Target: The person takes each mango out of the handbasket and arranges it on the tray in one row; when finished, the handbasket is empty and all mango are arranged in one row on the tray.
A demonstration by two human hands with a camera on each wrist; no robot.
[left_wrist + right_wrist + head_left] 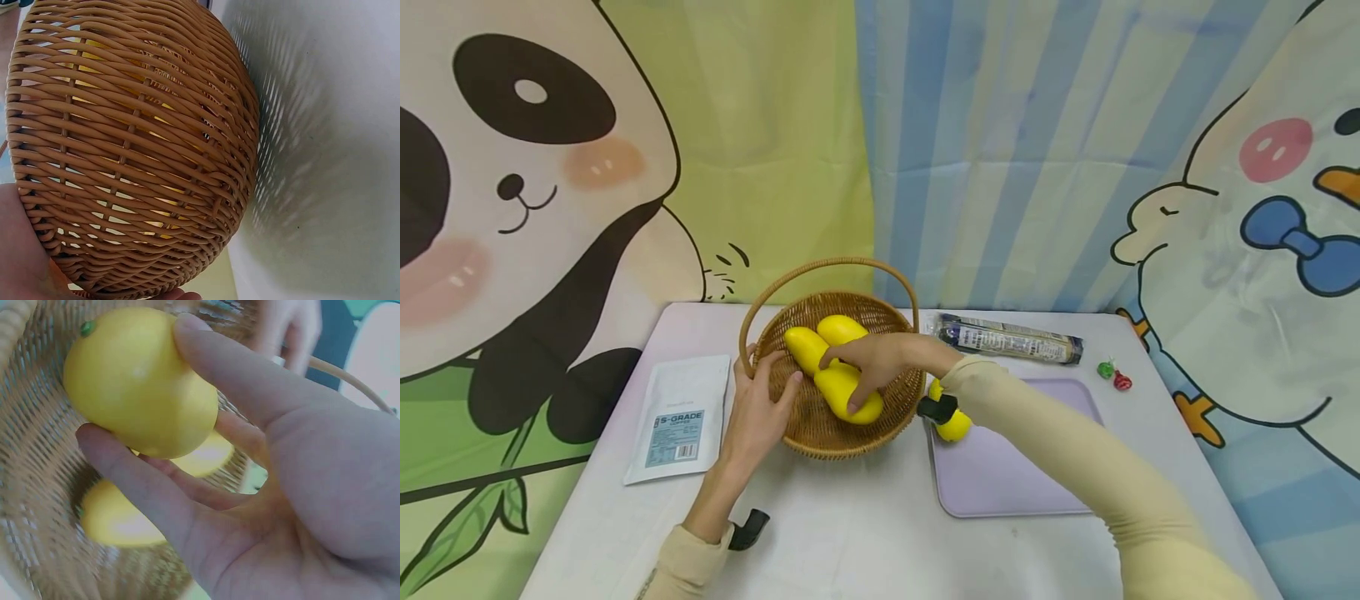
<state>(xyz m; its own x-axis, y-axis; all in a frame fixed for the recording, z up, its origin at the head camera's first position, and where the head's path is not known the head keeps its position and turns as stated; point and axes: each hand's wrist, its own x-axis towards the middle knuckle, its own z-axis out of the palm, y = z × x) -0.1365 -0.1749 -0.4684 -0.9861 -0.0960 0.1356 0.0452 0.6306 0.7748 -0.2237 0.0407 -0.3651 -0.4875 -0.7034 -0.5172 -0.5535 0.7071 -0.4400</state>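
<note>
A brown wicker basket (850, 446) with a tall hoop handle stands on the table and holds yellow mangoes. My right hand (880, 362) reaches in over its right side. Between thumb and fingers that hand grips the nearest mango (137, 381), which has a small green stem nub. Two more, a left mango (805, 348) and a back mango (841, 328), lie beyond it in the basket. At the basket's left rim, my left hand (760, 417) holds on with the thumb on the inner side. From the left wrist, the woven wall (137, 144) hides most of the yellow fruit.
Right of the basket lies a lilac tray (1000, 492) with yellow fruit (955, 427) at its left edge, partly covered by my right wrist. A white coffee pouch (681, 417) lies at left. Behind the tray are a long dark packet (1011, 340) and green and red candies (1122, 381).
</note>
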